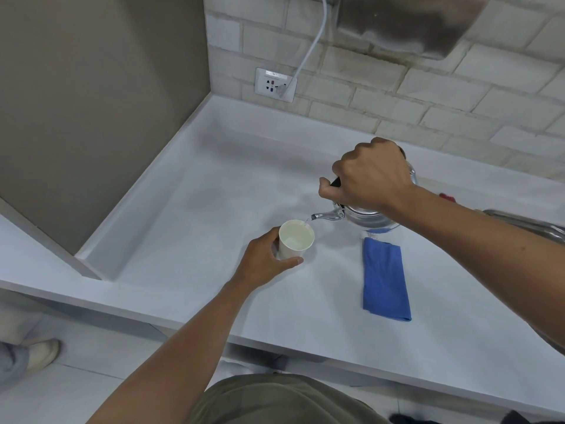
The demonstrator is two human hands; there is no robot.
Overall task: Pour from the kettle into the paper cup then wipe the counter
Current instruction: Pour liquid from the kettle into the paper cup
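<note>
A white paper cup (296,238) stands upright on the white counter (214,209), and my left hand (266,260) is wrapped around its side. My right hand (370,175) grips the black handle of a shiny metal kettle (363,218), which is tilted to the left. Its spout tip sits at the cup's rim, and a thin stream of water runs into the cup. A folded blue cloth (385,280) lies flat on the counter just right of the cup, below the kettle.
A wall socket (275,84) with a white cable plugged in sits on the tiled back wall. A grey panel closes off the counter's left side. A metal rim (526,223) and a red object (447,197) show at the right edge. A steel hood hangs overhead.
</note>
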